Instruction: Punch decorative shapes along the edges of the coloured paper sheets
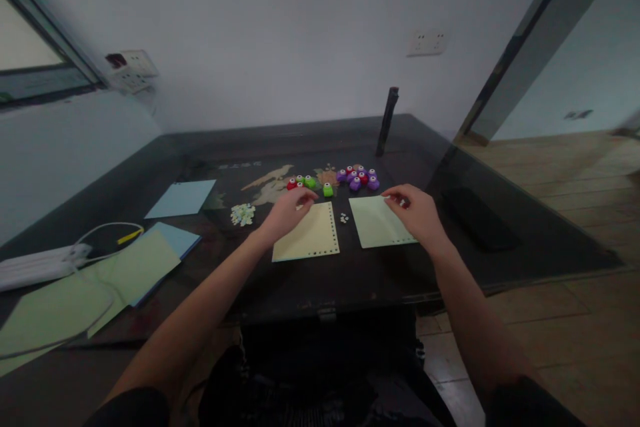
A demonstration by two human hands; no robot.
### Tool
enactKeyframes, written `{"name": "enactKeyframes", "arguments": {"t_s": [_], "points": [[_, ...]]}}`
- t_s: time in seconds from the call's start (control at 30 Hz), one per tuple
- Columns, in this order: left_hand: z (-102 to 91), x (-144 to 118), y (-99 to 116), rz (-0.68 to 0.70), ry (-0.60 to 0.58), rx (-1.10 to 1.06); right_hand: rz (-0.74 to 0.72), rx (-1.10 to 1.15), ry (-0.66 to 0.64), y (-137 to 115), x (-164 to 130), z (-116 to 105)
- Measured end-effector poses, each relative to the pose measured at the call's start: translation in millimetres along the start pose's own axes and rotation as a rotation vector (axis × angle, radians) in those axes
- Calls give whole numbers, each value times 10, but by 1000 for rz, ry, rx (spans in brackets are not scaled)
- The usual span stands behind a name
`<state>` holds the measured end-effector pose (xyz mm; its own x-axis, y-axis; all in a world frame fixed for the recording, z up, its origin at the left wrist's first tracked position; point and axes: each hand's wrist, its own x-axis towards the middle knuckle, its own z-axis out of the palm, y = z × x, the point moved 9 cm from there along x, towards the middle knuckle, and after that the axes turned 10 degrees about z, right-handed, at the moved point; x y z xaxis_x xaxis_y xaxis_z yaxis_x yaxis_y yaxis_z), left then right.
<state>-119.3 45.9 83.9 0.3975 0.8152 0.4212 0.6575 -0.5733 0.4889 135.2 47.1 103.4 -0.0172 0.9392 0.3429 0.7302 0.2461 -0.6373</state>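
My left hand (294, 208) is above the upper left part of a yellow sheet (307, 235) with a row of small dark marks like holes along its right edge and some at the bottom. Its fingers are curled together; what they hold, if anything, is too small to tell. My right hand (416, 210) hovers over the upper right of a pale green sheet (375, 223), thumb and fingers pinched around something I cannot make out. Between the sheets lie a few tiny white pieces (344, 218). A heap of small pale pieces (243, 214) lies left of my left hand.
Behind the sheets are small one-eyed figures: green (328, 190), red (291, 184) and purple (355, 183). Blue (181, 199) and green-yellow paper (140, 267) and a white power strip (40, 267) with cable lie left. A black flat object (477, 219) is right; a dark post (387, 121) stands behind.
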Motion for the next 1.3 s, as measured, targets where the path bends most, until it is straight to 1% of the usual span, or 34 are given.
{"name": "enactKeyframes", "arguments": {"t_s": [0.03, 0.1, 0.13, 0.2, 0.27, 0.33, 0.37, 0.43, 0.6, 0.8, 0.93, 1.13, 1.3], "points": [[-76, -75, -139, -20, 21, 31, -31, 5, -52, -141, 8, 83], [-148, -219, -360, -53, 30, 95, -105, -21, -174, -409, 21, 323], [-152, -279, -433, -61, 27, 122, -149, -49, -226, -527, 27, 463], [-114, -358, -508, -63, 12, 166, -233, -135, -324, -701, 41, 781], [-53, -390, -531, -61, -2, 198, -292, -232, -384, -784, 64, 1081], [-1, -394, -538, -62, -11, 224, -323, -336, -412, -793, 87, 1319], [23, -394, -544, -65, -20, 237, -328, -372, -419, -782, 94, 1403], [65, -397, -563, -79, -45, 260, -339, -414, -414, -758, 92, 1502], [152, -432, -614, -124, -124, 308, -372, -455, -388, -719, 34, 1556], [167, -437, -617, -127, -130, 338, -388, -431, -381, -717, 34, 1588], [170, -434, -642, -135, -132, 342, -390, -403, -363, -722, 55, 1569], [173, -407, -618, -85, -116, 317, -303, -283, -312, -685, 131, 1480], [134, -404, -554, -61, -88, 294, -205, -275, -310, -600, 211, 1470]]}}
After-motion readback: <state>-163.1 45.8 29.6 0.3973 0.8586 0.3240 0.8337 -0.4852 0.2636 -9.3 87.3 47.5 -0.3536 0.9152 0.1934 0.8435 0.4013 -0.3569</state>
